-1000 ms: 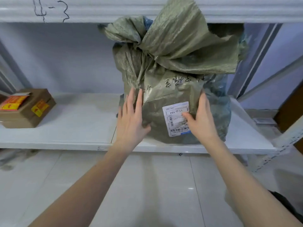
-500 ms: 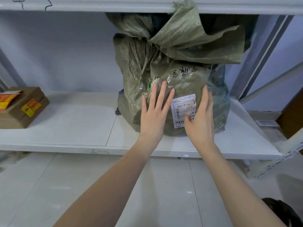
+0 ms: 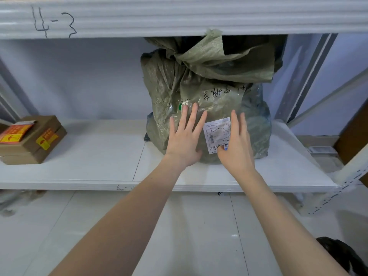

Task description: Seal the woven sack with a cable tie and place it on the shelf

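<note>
A green woven sack (image 3: 209, 80) stands upright on the white shelf (image 3: 99, 156), its gathered top folded over just under the upper shelf beam. A white shipping label (image 3: 217, 134) is stuck on its front. My left hand (image 3: 185, 140) presses flat against the sack's lower front with fingers straight and spread. My right hand (image 3: 237, 144) lies flat on the sack beside the label, its thumb over the label's bottom edge. No cable tie shows; the sack's neck is hidden by the folded flap.
A brown cardboard box (image 3: 31, 140) with red and yellow stickers sits at the shelf's left end. The upper shelf beam (image 3: 179, 16) carries handwritten "4-3". A slotted metal upright (image 3: 346, 182) stands at right. Pale tiled floor lies below, with a dark object (image 3: 344, 255) at bottom right.
The sack has gone deeper onto the shelf, its top now under the upper beam. Both hands moved toward the sack's middle, flat against its front either side of the label.
</note>
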`<state>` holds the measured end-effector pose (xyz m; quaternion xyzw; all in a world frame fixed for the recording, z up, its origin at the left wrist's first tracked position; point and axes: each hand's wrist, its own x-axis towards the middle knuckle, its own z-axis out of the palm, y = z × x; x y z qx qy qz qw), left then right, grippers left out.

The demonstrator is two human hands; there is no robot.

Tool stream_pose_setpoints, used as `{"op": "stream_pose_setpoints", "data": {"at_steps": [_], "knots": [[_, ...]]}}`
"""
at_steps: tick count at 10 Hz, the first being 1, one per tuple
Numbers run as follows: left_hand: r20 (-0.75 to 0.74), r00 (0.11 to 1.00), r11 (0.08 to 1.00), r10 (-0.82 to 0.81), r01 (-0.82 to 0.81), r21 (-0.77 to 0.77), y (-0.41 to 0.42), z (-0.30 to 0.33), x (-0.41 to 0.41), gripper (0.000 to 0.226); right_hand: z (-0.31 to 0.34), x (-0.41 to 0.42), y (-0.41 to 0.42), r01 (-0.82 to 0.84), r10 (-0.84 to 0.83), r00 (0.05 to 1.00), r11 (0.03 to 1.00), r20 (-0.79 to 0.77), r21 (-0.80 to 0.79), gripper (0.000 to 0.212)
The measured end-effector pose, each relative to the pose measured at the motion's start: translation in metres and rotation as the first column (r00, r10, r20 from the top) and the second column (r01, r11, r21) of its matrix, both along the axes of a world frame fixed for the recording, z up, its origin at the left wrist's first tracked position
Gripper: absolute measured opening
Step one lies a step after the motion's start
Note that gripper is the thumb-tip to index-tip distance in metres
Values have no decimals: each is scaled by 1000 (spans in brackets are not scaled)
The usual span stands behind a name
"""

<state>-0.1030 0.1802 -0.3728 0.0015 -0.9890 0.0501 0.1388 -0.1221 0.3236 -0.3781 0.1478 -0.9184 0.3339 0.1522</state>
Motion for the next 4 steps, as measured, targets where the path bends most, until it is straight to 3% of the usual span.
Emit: {"op": "stream_pose_setpoints", "data": {"at_steps": [4], "knots": [[-2, 998, 997, -59, 58, -57, -18, 18, 56, 101, 37, 37, 4, -128, 123, 991, 988, 58, 85, 88]]}}
